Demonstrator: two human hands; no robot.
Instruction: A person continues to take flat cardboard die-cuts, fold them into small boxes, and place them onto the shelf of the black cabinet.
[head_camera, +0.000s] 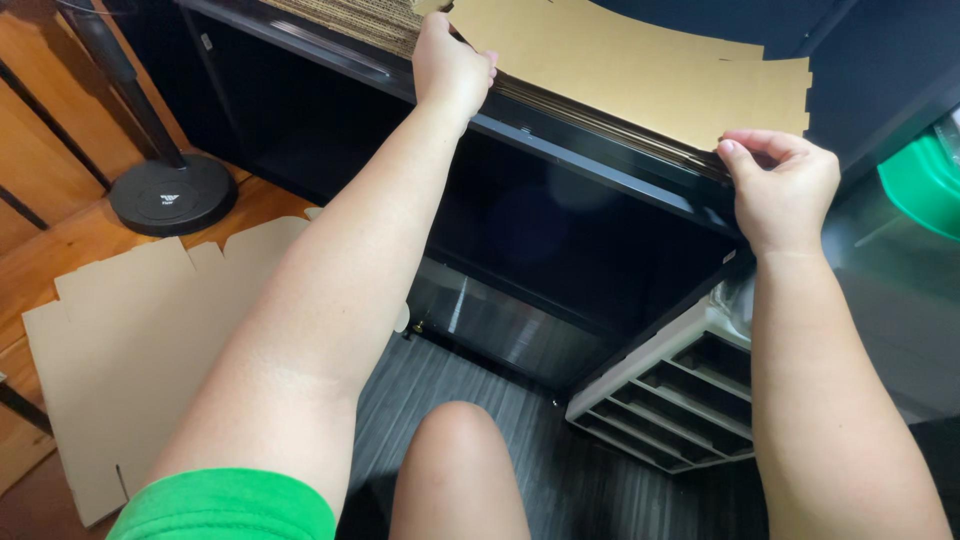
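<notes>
A stack of flat brown cardboard sheets (640, 70) lies on a dark shelf top (590, 160) at the upper middle. My left hand (450, 65) grips the stack's near left edge, fingers curled over the top sheet. My right hand (780, 180) pinches the near right corner of the stack between thumb and fingers. Both arms reach up and forward from the bottom of the view.
Another flat die-cut cardboard sheet (130, 340) lies on the wooden floor at the left. A black round stand base (172, 195) sits behind it. A white slotted rack (680, 400) is at lower right, a green container (925, 180) at the right edge. My knee (460, 470) is at bottom centre.
</notes>
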